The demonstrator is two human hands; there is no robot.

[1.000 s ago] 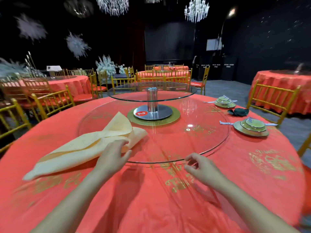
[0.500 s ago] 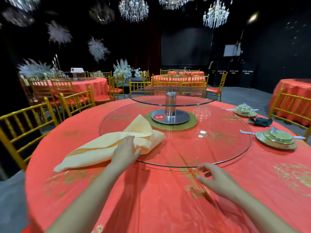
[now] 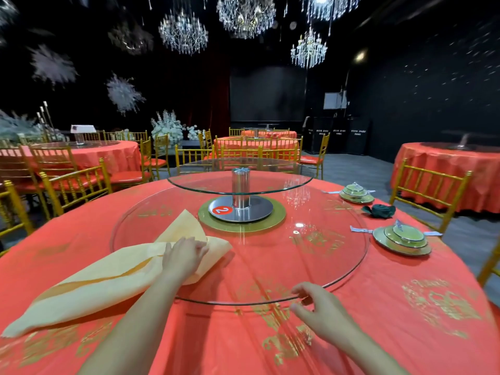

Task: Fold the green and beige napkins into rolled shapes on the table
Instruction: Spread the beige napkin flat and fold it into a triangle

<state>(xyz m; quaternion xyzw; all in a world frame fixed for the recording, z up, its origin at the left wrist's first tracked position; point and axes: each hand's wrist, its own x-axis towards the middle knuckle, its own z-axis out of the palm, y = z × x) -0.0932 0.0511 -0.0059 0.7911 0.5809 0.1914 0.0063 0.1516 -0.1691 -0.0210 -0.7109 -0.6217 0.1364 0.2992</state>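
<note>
Head view gives us the folded beige cloth napkin (image 3: 108, 280) lying long across the left of the round red-clothed table (image 3: 405, 307), its far right end up on the clear round glass turntable (image 3: 324, 253). Our left hand (image 3: 184, 257) rests flat on that end, fingers together. Our right hand (image 3: 322, 311) sits at the turntable's near rim, fingers curled; whether it pinches the glass we cannot tell. The dark green rolled napkin (image 3: 378, 211) lies far right, well apart from both hands.
</note>
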